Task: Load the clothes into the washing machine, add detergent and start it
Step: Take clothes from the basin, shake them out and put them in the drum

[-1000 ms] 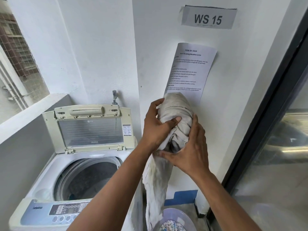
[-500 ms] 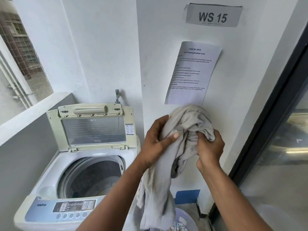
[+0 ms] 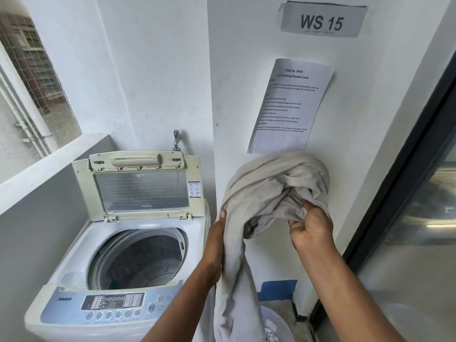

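gripping beige cloth (image 3: 276, 191) in both hands' grip, left hand (image 3: 217, 233) now lower, right hand (image 3: 311, 230) bunching

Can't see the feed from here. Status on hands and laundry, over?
Both hands, left and right, grip the beige garment, bunched up right of the washing machine. Lid up, drum open. Nothing blocking the drum.

We could not see most of the left hand (image 3: 217, 239) behind the cloth (image 3: 269, 193). The basket (image 3: 276, 327) was cut off below; the notice (image 3: 288, 104) print was too small.
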`<state>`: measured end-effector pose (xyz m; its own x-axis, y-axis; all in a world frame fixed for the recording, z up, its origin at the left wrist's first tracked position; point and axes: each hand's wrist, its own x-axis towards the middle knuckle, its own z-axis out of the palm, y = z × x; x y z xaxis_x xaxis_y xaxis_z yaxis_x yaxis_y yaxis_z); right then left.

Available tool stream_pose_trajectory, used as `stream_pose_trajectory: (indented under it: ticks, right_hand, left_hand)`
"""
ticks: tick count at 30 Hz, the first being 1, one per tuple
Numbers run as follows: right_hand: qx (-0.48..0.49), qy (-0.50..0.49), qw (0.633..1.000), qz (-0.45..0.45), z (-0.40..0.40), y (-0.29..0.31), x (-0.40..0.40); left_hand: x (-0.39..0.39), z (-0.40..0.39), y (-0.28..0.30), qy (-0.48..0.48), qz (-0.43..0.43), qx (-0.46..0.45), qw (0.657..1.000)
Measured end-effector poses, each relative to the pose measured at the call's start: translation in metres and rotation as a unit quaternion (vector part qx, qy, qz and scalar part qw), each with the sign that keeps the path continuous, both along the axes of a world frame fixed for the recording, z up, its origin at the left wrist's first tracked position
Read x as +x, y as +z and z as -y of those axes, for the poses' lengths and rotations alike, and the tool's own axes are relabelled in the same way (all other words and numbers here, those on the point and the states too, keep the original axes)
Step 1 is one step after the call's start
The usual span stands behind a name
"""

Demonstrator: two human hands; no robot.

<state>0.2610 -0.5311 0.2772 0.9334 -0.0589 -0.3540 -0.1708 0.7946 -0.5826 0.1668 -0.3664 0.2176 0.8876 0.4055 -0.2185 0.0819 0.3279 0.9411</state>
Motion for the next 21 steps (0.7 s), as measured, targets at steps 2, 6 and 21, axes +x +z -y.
stream_pose_trajectory:
  ticks: [2, 6, 21]
  right_hand:
    - [0.018, 0.017, 1.000, 0.002, -0.001, -0.001, 0.001]
    - [0.036, 0.052, 0.998, -0.002, -0.005, -0.014, -0.006]
    - [-0.524, 0.126, 0.824, 0.178, 0.039, -0.046, -0.031]
  left_hand:
    - [-0.002, 0.000, 0.008, 0.009, -0.009, -0.100, 0.995]
    - [0.006, 0.005, 0.025, 0.017, 0.039, -0.220, 0.974]
    - [0.034, -0.013, 0.035, 0.087, 0.114, 0.118, 0.983]
